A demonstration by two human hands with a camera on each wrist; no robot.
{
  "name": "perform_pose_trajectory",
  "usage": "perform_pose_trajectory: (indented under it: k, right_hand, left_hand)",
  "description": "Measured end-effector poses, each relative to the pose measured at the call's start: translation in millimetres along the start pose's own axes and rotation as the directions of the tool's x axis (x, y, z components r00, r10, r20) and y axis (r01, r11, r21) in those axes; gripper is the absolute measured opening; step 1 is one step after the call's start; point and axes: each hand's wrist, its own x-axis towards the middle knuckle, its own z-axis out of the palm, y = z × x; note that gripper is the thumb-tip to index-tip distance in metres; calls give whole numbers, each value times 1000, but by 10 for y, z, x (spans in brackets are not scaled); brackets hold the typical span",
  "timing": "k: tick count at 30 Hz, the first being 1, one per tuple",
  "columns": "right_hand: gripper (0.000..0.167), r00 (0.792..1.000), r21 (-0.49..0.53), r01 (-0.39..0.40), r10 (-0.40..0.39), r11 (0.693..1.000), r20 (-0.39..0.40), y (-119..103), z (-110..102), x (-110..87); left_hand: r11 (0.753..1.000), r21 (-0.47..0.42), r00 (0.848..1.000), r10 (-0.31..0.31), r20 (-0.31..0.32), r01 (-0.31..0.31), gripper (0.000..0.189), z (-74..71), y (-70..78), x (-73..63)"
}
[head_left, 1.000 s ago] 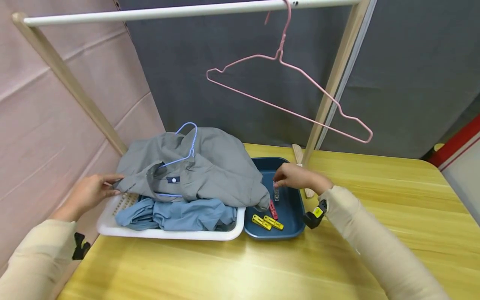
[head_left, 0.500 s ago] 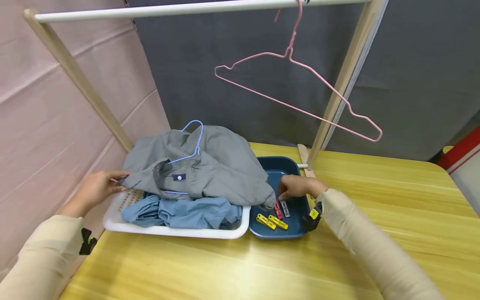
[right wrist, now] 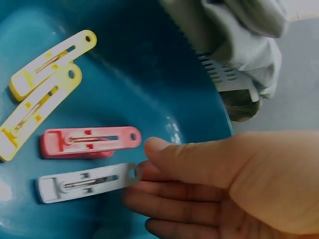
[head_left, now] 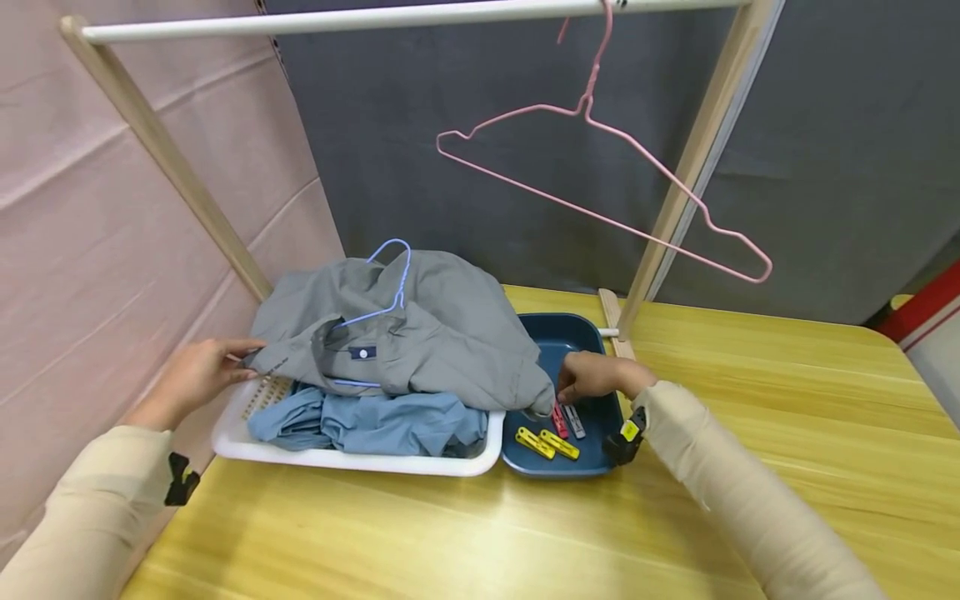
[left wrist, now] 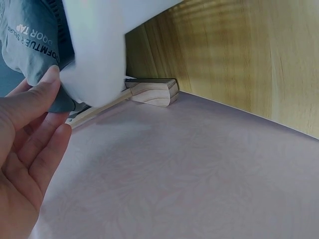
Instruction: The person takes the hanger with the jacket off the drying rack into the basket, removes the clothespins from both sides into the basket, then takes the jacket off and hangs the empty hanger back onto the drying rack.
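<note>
A grey shirt (head_left: 465, 342) with a blue wire hanger (head_left: 402, 292) in its collar lies heaped over a white basket (head_left: 345, 461). My left hand (head_left: 197, 377) pinches the shirt's printed edge at the basket's left side, thumb against fingertips in the left wrist view. My right hand (head_left: 596, 374) reaches into a dark blue tray (head_left: 558, 473). In the right wrist view its loosely bent fingers touch the end of a grey clothespin (right wrist: 87, 183), with the thumb (right wrist: 167, 148) apart from it. Beside that lie a red clothespin (right wrist: 89, 142) and two yellow clothespins (right wrist: 40, 112).
A pink wire hanger (head_left: 600, 208) hangs from the white rail (head_left: 337, 21) overhead, held up by wooden posts (head_left: 693, 158). Folded blue cloth (head_left: 390, 421) fills the basket's front. The wooden table (head_left: 420, 542) meets a pink wall (head_left: 150, 250) on the left.
The grey clothespin, held upright in my right hand a second ago, now lies in the tray beside the red one. My left hand keeps its pinch. The head view has shifted slightly left.
</note>
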Motion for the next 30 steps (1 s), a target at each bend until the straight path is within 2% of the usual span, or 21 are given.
perform_pose_trajectory:
  k: [4, 8, 10, 13, 15, 16, 17, 20, 23, 24, 26, 28, 29, 30]
  right_hand:
    - [19, 993, -6, 55, -56, 998, -108, -34, -74, -51]
    - [18, 961, -49, 124, -132, 991, -242, -138, -201, -116]
    - [16, 932, -88, 151, -171, 985, -319, -224, -263, -137]
    - [14, 868, -138, 167, -213, 976, -448, -392, -318, -161]
    - [14, 825, -165, 197, -255, 966, -505, -516, -323, -159]
    - [15, 811, -175, 220, -280, 960, -514, -573, -316, -151]
    - [15, 808, -176, 245, -301, 954, -506, -628, -305, -139]
    - [19, 839, -192, 281, -338, 940, -427, -756, -253, -91]
    - [15, 876, -243, 248, -324, 938, -357, -810, -213, -42]
    - [12, 882, -262, 230, -315, 937, -351, -807, -205, -30]
    - [6, 879, -297, 204, -308, 933, -365, -798, -210, -19]
    - [9, 862, -319, 179, -305, 931, -406, -785, -238, -33]
    - [9, 846, -327, 172, -310, 929, -433, -777, -260, -50]
    - [7, 822, -337, 170, -322, 926, -470, -773, -289, -71]
  left_hand:
    - [1000, -15, 1000, -13, 23, 13, 43, 4, 3, 8]
    - [1000, -21, 999, -19, 30, 19, 43, 6, 2, 8]
    - [999, -20, 999, -25, 28, 25, 43, 2, -1, -2]
    - [999, -13, 999, -29, 19, 29, 44, 5, -13, -21]
    - [999, -16, 999, -31, 11, 31, 43, 15, -21, -37]
    - [999, -16, 1000, -29, 3, 29, 44, 21, -25, -45]
    - [999, -17, 1000, -28, -3, 28, 44, 29, -29, -51]
    - [999, -25, 999, -33, -26, 32, 44, 51, -23, -59]
    - [996, -68, 997, -65, -36, 63, 43, 85, 11, -35]
    - [993, -85, 996, -84, -34, 81, 43, 99, 30, -21]
    - [986, -124, 993, -115, -24, 111, 42, 126, 74, 19]
    - [980, -152, 991, -136, -14, 132, 41, 143, 118, 75]
    - [976, -172, 991, -136, -9, 133, 42, 142, 142, 111]
    - [971, -199, 991, -137, -5, 133, 43, 131, 169, 145]
